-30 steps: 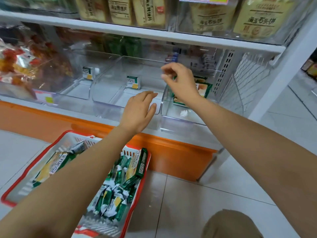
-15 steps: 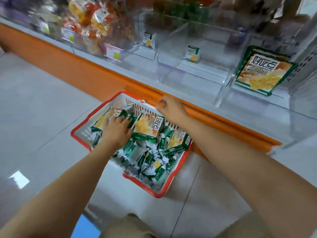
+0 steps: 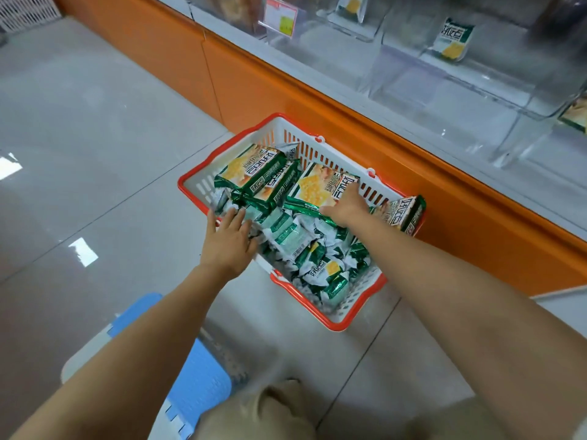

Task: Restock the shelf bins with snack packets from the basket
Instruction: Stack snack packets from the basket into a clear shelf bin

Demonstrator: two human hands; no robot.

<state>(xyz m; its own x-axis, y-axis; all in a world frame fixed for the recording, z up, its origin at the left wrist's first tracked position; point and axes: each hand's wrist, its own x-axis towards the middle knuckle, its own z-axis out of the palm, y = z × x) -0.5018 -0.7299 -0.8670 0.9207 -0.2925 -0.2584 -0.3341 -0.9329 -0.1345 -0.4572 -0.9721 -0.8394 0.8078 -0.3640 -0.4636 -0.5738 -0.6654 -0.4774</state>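
A white basket with a red rim (image 3: 320,322) stands on the floor against the shelf base. It holds three large green-and-yellow snack packets at the far side and several small green-and-white ones (image 3: 295,239) nearer me. My left hand (image 3: 228,239) rests with spread fingers on the packets at the basket's near-left edge. My right hand (image 3: 346,204) grips the right end of a large packet (image 3: 314,187), thumb along its near edge. Another large packet (image 3: 403,212) leans at the basket's right corner. Clear shelf bins (image 3: 444,90) sit above, one bearing a small sample packet (image 3: 452,39).
An orange shelf base (image 3: 317,100) runs diagonally behind the basket. A blue-and-white stool (image 3: 197,376) and my knee (image 3: 254,414) are below me. A price tag (image 3: 279,17) hangs on the shelf edge. A packet (image 3: 576,114) shows in the far-right bin. Grey tiled floor lies to the left.
My view has dropped from the shelf to the basket. Both hands came down from the bins; the right went from the basket's far rim onto a large packet, the left to the near-left edge.
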